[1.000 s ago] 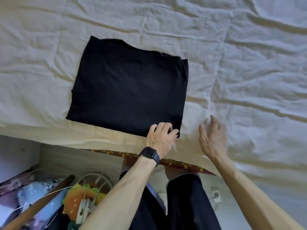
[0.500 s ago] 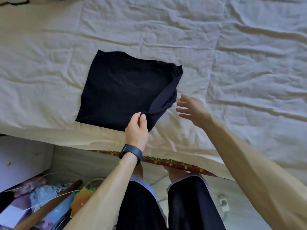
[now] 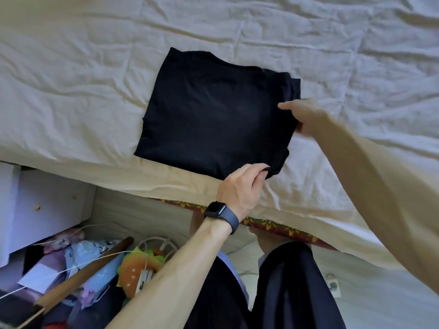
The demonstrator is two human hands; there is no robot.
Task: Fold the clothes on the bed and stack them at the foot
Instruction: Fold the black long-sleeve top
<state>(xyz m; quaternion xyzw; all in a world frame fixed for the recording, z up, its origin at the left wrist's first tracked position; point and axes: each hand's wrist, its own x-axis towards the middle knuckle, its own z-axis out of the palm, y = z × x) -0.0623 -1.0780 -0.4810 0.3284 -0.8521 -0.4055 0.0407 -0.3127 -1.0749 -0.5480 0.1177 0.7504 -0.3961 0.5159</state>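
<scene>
Garment (image 3: 213,119), folded, black: left hand (image 3: 240,188) pinches corner, right hand (image 3: 306,117) holds edge.

On the floor beside a white box (image 3: 47,205) lies a heap of papers (image 3: 42,275) crossed by a slanting wooden stick (image 3: 83,274), with an orange-and-green plush toy (image 3: 139,267) against a white wire ring (image 3: 155,242), and a socket (image 3: 333,284) well apart on the right.

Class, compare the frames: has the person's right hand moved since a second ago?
Yes. The right hand went from beside the near right corner of the black garment, forward along it, to its right edge.
</scene>
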